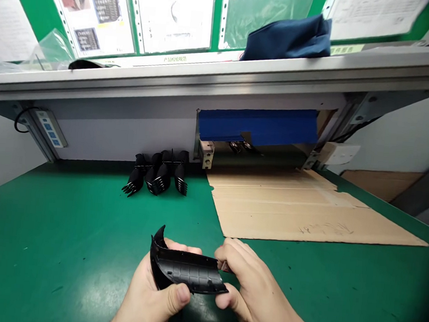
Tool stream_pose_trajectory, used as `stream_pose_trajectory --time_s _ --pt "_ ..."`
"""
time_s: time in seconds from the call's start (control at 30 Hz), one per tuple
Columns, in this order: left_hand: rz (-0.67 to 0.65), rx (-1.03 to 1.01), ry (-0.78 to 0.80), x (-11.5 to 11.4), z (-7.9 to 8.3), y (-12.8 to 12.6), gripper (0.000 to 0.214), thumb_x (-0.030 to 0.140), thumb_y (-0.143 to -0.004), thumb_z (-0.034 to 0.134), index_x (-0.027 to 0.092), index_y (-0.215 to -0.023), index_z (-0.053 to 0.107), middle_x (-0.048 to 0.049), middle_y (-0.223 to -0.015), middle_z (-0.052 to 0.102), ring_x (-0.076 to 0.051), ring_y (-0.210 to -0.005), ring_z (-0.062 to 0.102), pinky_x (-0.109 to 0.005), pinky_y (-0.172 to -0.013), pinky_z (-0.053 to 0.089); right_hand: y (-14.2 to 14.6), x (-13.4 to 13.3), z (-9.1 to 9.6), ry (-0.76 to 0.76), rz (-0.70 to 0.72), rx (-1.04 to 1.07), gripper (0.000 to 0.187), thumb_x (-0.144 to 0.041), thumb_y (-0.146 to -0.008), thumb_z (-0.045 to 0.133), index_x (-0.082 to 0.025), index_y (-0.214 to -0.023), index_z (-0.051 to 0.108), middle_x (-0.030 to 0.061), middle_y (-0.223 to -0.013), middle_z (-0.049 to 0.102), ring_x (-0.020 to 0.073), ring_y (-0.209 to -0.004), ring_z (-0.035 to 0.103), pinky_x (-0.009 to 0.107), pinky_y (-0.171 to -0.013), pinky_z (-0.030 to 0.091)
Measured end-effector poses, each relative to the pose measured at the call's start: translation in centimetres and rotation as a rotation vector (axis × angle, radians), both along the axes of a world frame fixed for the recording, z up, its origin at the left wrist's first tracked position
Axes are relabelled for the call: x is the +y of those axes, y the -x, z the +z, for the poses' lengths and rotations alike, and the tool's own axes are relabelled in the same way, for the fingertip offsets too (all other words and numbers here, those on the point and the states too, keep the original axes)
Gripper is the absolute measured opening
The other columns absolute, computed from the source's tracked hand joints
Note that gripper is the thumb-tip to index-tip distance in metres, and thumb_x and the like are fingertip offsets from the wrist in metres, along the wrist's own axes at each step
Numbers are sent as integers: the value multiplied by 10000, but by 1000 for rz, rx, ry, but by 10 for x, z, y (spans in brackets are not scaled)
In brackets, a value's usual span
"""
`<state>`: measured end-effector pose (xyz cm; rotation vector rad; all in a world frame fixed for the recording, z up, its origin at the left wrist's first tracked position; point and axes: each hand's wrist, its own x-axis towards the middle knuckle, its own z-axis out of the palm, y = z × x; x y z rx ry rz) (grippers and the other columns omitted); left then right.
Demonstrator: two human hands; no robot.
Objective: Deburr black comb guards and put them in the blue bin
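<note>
At six o'clock, over the green bench [79, 249], two bare hands hold a curved black plastic part [190, 271].
The left hand [153, 296] clamps it, thumb on the near edge, fingers behind; at its three o'clock end the right hand [254, 285] curls round a small object [225, 267], too hidden to name, thumb against the part's tip. From the part, black comb-ended pieces [163, 171] lie at eleven o'clock, flat cardboard [288, 215] at two.
</note>
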<state>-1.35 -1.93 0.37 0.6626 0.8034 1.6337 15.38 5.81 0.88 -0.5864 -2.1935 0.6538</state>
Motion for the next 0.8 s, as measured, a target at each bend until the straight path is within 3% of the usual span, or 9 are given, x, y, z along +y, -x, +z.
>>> stream_pose_trajectory --time_s 0.13,0.2,0.3,0.37,0.43,0.57,0.7,0.8 --pt "20 -34 15 -2 2 -2 500 302 -541 890 207 -956 628 -85 -1002 692 -271 -944 639 -378 -866 481 4 -5 -1 -6 -45 15 731 -822 -948 141 -185 -830 481 27 -795 454 220 -684 423 289 -595 319" --pt "33 -26 13 -2 3 -2 482 298 -544 889 204 -944 636 -83 -992 694 -263 -933 642 -366 -858 483 0 -3 3 49 66 -27 726 -811 -954 123 -187 -756 435 10 -736 434 202 -642 415 276 -570 307" --pt "46 -31 12 -2 3 -3 482 293 -531 895 207 -934 644 -76 -983 694 -249 -918 639 -346 -836 487 -11 4 10 263 330 -113 713 -817 -956 158 -187 -707 377 -23 -649 352 169 -565 368 250 -522 278" --pt "73 -44 22 -1 5 -3 490 296 -531 894 201 -940 642 -78 -1001 685 -249 -932 628 -341 -839 481 -15 7 13 348 345 -83 709 -834 -947 200 -191 -702 373 -30 -626 320 164 -544 331 243 -499 257" --pt "112 -48 39 0 7 -3 480 303 -570 875 189 -971 637 -88 -1036 669 -238 -931 616 -322 -824 473 -14 7 12 272 243 4 690 -825 -950 283 -189 -703 380 -29 -628 353 164 -554 340 244 -510 263" --pt "131 -40 79 3 6 -2 404 299 -681 806 153 -1016 634 -90 -984 661 -173 -817 582 -272 -749 454 2 -5 -3 -97 85 18 533 -604 -1070 399 -173 -759 449 -12 -677 427 172 -603 402 268 -578 286" --pt "100 -112 112 3 -3 -5 359 290 -720 777 149 -1013 627 -58 -893 643 -131 -739 538 -258 -730 433 16 -18 -18 -345 58 -77 431 -435 -1127 289 -140 -968 560 11 -700 437 192 -607 394 303 -608 272" --pt "90 -161 125 3 -6 -7 327 268 -721 777 157 -985 620 -45 -876 634 -128 -744 537 -262 -740 430 15 -18 -20 -396 73 -123 388 -298 -1129 245 -149 -1017 586 15 -706 434 192 -600 379 302 -594 238"
